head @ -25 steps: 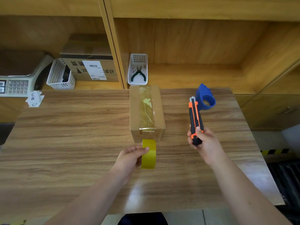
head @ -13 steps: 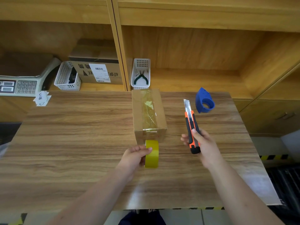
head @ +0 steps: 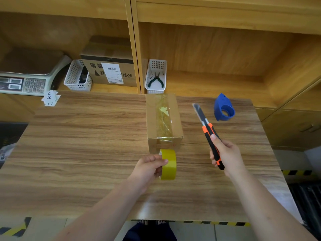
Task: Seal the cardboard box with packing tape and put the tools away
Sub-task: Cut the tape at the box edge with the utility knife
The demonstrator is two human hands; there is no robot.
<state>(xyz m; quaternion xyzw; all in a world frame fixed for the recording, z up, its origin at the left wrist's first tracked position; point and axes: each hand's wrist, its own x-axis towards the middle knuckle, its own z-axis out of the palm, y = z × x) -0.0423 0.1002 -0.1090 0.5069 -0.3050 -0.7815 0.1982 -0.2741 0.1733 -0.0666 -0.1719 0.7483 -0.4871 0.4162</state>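
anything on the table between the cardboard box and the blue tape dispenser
In the head view, only the extended blade of the orange-and-black utility knife, held by the right hand, crosses between the cardboard box and blue plastic tape dispenser; otherwise bare wood.

Your left hand [head: 149, 166] is reaching forward from a bare forearm, gripping the tape roll [head: 168, 164] on its left side, thumb on top and the other fingers curling around the near edge. Your right hand [head: 226, 156] is extending from the lower right, wrapping around the lower handle of the knife [head: 208, 133], thumb lying along the top of the grip. The wrist is tilting so the tool angles up and to the left, away from you. Your two hands are well apart.
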